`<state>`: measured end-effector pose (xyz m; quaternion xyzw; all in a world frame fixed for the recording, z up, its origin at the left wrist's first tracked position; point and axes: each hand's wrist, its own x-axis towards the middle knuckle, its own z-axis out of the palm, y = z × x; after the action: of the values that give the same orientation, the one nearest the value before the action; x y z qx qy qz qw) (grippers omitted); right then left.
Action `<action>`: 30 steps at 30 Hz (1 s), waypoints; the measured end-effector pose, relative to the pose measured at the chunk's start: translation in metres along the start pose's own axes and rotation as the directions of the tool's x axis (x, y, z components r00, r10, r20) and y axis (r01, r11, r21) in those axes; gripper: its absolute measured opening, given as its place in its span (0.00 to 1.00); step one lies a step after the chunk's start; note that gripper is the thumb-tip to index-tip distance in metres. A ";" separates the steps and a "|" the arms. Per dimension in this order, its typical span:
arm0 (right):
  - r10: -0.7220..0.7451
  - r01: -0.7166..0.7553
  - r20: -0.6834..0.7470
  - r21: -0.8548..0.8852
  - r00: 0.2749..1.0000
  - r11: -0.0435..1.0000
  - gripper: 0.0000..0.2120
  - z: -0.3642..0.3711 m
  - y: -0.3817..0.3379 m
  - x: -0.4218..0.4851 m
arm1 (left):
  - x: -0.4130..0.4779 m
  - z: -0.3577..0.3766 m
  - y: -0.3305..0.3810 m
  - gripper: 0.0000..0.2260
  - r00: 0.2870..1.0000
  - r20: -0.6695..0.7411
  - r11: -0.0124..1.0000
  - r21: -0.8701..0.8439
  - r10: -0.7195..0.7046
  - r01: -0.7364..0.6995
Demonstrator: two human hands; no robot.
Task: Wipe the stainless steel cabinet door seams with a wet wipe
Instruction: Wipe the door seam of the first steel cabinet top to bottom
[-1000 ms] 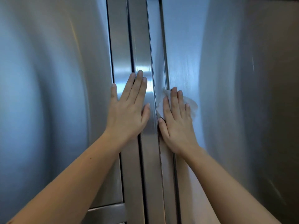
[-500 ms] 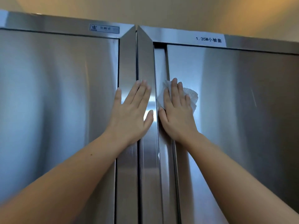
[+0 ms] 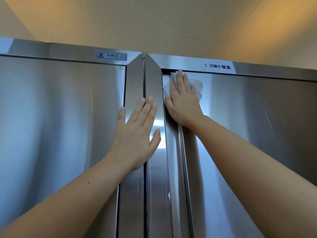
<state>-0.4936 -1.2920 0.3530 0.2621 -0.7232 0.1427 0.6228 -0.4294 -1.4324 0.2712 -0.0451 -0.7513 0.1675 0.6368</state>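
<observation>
Two stainless steel cabinets stand side by side, split by a dark vertical seam (image 3: pixel 144 79). With straight fingers my right hand (image 3: pixel 182 100) presses a white wet wipe (image 3: pixel 197 86) flat onto the top left corner of the right cabinet door (image 3: pixel 257 126). Its fingertips reach the horizontal seam (image 3: pixel 169 70) under the top frame. The wipe shows on both sides of the hand. My left hand (image 3: pixel 137 134) rests flat and open across the two vertical frame strips, lower and to the left, holding nothing.
The left cabinet door (image 3: pixel 60 126) fills the left side. A small maker's label (image 3: pixel 111 56) sits on the left top frame and a white text label (image 3: pixel 217 66) on the right top frame. Above both cabinets is a beige wall and ceiling (image 3: pixel 154 23).
My right hand has slid the wipe upward along the right door's left edge to its top corner. The view has tilted up, showing the cabinet tops. My left hand stays flat on the frames.
</observation>
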 end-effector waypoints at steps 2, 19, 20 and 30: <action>-0.015 0.015 -0.007 0.010 1.000 1.000 0.28 0.002 0.002 0.000 | 0.000 0.000 0.001 0.32 1.000 0.002 1.000 -0.010 -0.003 0.003; -0.145 0.153 -0.075 0.110 0.987 0.982 0.28 0.008 -0.005 0.000 | -0.004 0.000 0.001 0.30 0.998 -0.020 0.994 -0.087 -0.061 0.059; -0.152 0.160 -0.088 0.104 0.985 0.982 0.28 0.007 -0.006 -0.001 | -0.004 0.000 0.001 0.30 0.998 -0.020 0.994 -0.089 -0.061 0.059; -0.190 0.177 -0.213 -0.076 0.958 0.981 0.21 0.006 -0.008 -0.009 | -0.004 -0.001 0.000 0.33 0.999 -0.009 0.996 -0.074 -0.052 0.051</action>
<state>-0.4931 -1.2999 0.3426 0.2932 -0.6263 0.0921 0.7164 -0.4282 -1.4332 0.2678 -0.0502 -0.7543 0.1230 0.6429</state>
